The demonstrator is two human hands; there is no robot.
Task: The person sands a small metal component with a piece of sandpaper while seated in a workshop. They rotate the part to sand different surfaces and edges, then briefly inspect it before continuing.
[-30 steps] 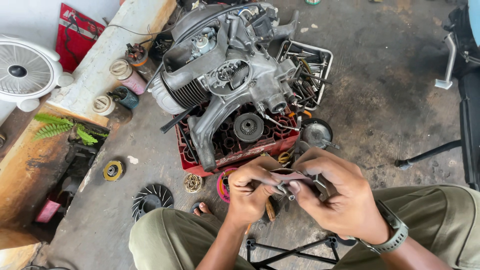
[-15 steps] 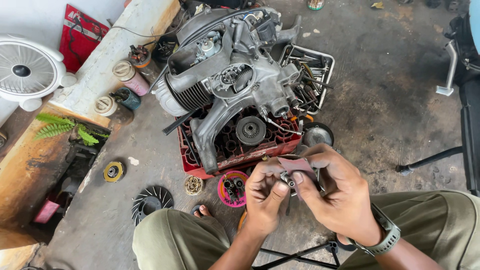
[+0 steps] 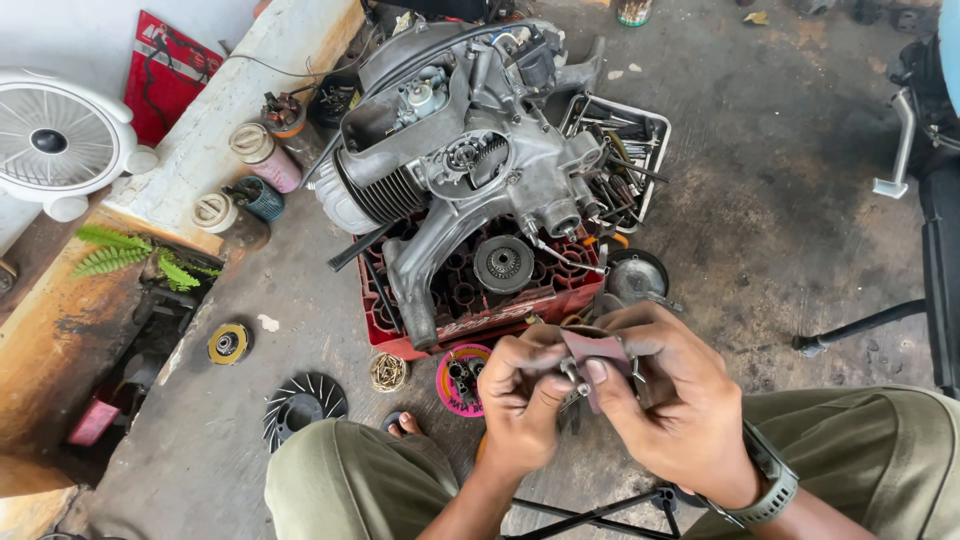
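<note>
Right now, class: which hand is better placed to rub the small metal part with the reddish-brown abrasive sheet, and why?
Right hand, probably. Its fingers already pinch the reddish-brown abrasive sheet over the small metal part, while the left hand grips that part from below, steadying it.

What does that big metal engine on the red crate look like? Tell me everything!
The engine is grey, dull metal, grimy and partly taken apart. It has ribbed cooling fins on its left side, a round opening with gear teeth in the middle, and a long arm reaching down. It lies tilted on a red crate on the concrete floor. No hands touch it.
</note>
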